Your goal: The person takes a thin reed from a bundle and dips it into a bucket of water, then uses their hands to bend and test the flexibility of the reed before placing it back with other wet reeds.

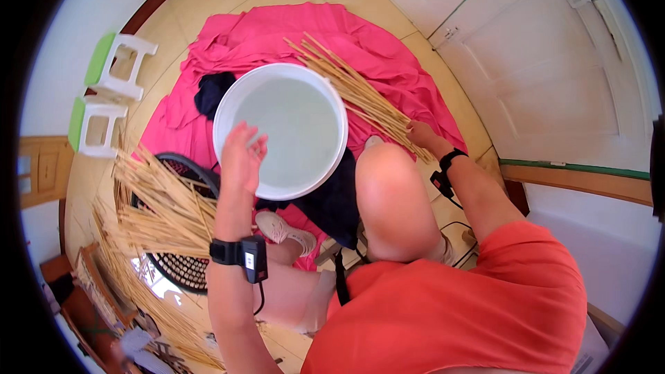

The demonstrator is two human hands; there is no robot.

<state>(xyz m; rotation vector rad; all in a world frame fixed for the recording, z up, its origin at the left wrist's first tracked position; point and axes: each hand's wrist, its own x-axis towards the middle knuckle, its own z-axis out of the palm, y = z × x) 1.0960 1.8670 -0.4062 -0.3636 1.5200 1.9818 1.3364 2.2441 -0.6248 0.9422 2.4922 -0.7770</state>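
Observation:
A round white plastic tub [288, 135] of cloudy liquid stands in front of me on pink cloth. Over its left rim is my left hand [243, 158], holding nothing, its fingers apart and slightly bent. My right hand [423, 135] touches the near end of a bundle of thin straw-coloured stalks [358, 93], which lies slantwise along the tub's right side. Its fingers are curled, but whether they grip any stalks is hidden. Left of my left forearm, a larger heap of stalks [161, 208] rests across a dark openwork basket [187, 272].
The pink cloth [260, 31] covers the tiled floor. Dark cloth [213, 94] lies left of the tub. Two white-and-green plastic stools [122, 66] stand by the left wall. A white door [550, 67] is at right. Long loose stalks [150, 311] spread across the floor at lower left.

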